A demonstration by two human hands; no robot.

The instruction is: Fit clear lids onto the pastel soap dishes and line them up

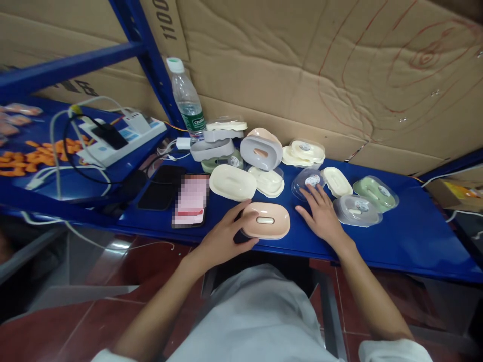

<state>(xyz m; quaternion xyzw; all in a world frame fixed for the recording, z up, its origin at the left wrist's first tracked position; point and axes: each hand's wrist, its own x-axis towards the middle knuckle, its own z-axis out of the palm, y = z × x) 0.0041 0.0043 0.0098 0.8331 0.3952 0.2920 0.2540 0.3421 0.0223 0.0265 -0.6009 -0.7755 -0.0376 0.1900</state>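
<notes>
My left hand (226, 235) curves round the left end of a peach oval soap box (278, 227), thumb in front and fingers behind. This box rests near the table's front edge and has a pale slot-shaped inlay on top. My right hand (321, 212) is spread, its fingertips at a clear plastic cover (300, 184) with a round label. To its right sit a cream oval piece (337, 182), a grey covered soap box (358, 210) and a green one (377, 195). A cream oval tray (232, 183) lies behind my left hand.
Stacked grey pieces (212, 151), a grey-and-peach piece (261, 151) and cream pieces (304, 152) line the back. A water bottle (188, 103), phone (190, 201), power strip (124, 143) and loose cables are at left. Cardboard (264, 65) walls the back of the blue table (422, 231).
</notes>
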